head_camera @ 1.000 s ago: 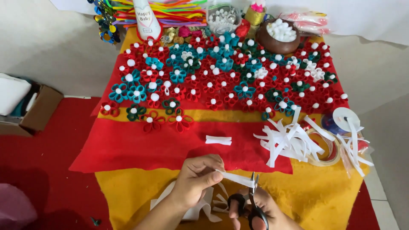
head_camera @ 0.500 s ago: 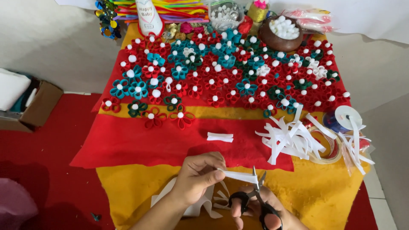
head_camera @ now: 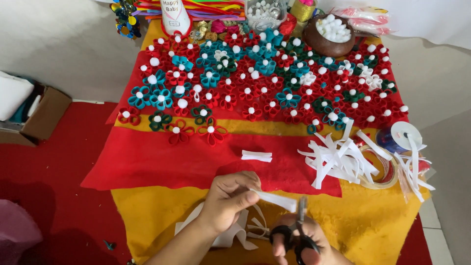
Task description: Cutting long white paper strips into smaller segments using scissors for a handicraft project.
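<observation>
My left hand pinches a narrow white felt strip that sticks out to the right. My right hand, low at the frame's bottom edge, grips black-handled scissors whose blades point up at the strip's free end. Under my hands lie white felt offcuts on a yellow cloth. A short folded white strip rests on the red felt sheet just beyond my hands.
Several red, teal and green felt flowers with white pompom centres cover the far half. A pile of cut white strips, a tape roll and a ribbon spool sit right. A brown bowl of pompoms stands behind; a cardboard box left.
The scissors have shifted from open beside the strip to upright at its free end. My left hand holds the strip slightly higher. The camera view has tilted a little.
</observation>
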